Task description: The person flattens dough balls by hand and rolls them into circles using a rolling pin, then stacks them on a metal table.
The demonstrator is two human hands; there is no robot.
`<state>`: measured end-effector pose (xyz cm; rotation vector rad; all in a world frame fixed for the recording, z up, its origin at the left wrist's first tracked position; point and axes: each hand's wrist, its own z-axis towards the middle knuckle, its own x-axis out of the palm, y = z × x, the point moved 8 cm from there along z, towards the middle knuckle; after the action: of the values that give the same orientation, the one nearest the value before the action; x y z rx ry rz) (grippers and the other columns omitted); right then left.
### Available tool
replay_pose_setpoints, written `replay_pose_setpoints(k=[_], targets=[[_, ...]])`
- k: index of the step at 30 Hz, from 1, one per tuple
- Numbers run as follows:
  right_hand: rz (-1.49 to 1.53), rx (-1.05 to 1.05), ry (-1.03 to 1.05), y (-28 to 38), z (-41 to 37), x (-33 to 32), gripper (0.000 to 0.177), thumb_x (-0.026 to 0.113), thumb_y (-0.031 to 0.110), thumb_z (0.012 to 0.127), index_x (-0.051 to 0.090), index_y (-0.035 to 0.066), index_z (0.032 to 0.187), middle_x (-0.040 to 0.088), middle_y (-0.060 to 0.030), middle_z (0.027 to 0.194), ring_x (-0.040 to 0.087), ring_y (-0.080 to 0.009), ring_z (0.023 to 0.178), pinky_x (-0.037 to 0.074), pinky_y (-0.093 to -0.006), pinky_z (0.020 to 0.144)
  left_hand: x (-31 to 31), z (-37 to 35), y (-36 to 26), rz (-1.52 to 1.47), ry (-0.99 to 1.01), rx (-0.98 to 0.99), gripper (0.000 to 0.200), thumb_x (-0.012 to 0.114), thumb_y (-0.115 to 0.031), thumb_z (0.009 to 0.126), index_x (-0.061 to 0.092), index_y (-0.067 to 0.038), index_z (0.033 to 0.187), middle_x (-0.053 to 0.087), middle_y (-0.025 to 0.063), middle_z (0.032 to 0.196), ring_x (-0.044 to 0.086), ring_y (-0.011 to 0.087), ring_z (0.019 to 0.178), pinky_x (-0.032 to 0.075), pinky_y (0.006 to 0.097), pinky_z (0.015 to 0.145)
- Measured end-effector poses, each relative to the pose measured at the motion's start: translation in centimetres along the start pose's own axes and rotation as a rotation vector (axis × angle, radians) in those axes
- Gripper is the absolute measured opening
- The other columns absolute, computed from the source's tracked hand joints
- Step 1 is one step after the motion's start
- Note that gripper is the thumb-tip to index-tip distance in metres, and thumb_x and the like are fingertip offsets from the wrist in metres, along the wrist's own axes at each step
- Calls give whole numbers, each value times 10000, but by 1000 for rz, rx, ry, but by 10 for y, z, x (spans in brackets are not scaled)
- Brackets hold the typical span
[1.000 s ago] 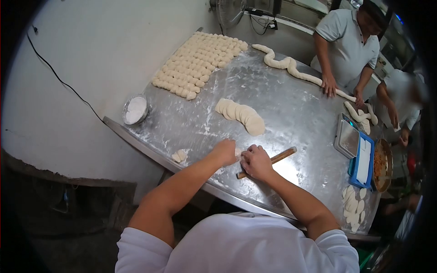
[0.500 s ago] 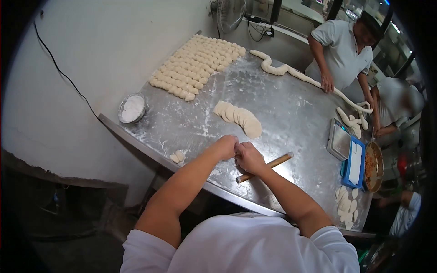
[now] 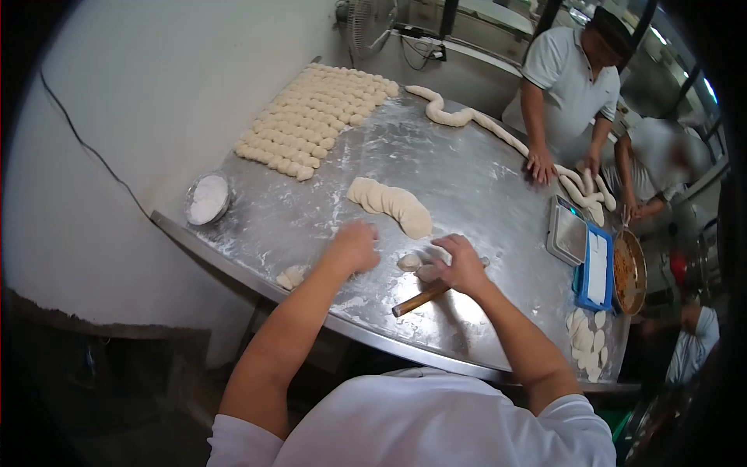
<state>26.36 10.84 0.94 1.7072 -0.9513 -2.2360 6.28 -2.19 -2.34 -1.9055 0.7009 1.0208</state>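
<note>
Two small dough pieces point(image 3: 410, 262) lie on the metal table between my hands. My right hand point(image 3: 461, 265) is open, its fingers spread beside the nearer piece and above a wooden rolling pin point(image 3: 420, 299). My left hand point(image 3: 358, 247) is over the table to the left of the pieces, its fingers blurred, and what it holds, if anything, cannot be made out. Beyond both hands a curved row of overlapping flat dough rounds point(image 3: 391, 205) lies on the table. Left of my left forearm are a few more small pieces point(image 3: 291, 277).
Rows of dough balls point(image 3: 319, 117) cover the far left, with a flour bowl point(image 3: 208, 198) nearer. At right stand a scale point(image 3: 568, 233), a blue tray point(image 3: 597, 268), a filling pan point(image 3: 629, 272) and dough rounds point(image 3: 590, 342). A co-worker point(image 3: 568, 93) handles a dough rope point(image 3: 475, 117).
My hands have moved apart, uncovering the two dough pieces. The camera view has shifted slightly. The co-worker's hands have moved along the dough rope.
</note>
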Motion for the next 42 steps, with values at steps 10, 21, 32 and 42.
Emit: replay_pose_setpoints(k=[10, 21, 32, 42], targets=[[-288, 96, 222, -61, -95, 2, 368, 746, 97, 848, 785, 107, 1214, 713, -119, 1248, 641, -343, 1180, 497, -465, 1066, 64, 12, -43, 438, 391, 179, 425, 761, -127, 885, 698, -20, 1292, 747, 197, 1135, 727, 373, 1157, 611, 474, 952], [-325, 59, 138, -67, -109, -18, 425, 740, 121, 800, 737, 70, 1222, 615, -219, 1404, 531, -419, 1377, 381, -569, 1213, 85, 54, -131, 20, 339, 239, 466, 769, -485, 932, 776, -43, 1081, 777, 198, 1048, 750, 408, 986, 593, 497, 889], [-361, 191, 189, -76, -135, -4, 560, 575, 383, 1087, 567, 23, 1516, 435, -265, 1651, 375, -487, 1535, 230, -646, 1290, 117, 91, -190, 92, -84, 459, 473, 562, -478, 1094, 739, -41, 1062, 733, 164, 1109, 705, 381, 1076, 568, 508, 922], [-543, 310, -26, -92, -76, 7, 613, 530, 446, 1076, 527, 85, 1573, 428, -210, 1672, 399, -510, 1500, 253, -699, 1242, 108, 61, -139, -48, 33, 334, 400, 795, -281, 948, 701, 40, 1167, 715, 259, 1159, 708, 439, 1100, 578, 500, 969]])
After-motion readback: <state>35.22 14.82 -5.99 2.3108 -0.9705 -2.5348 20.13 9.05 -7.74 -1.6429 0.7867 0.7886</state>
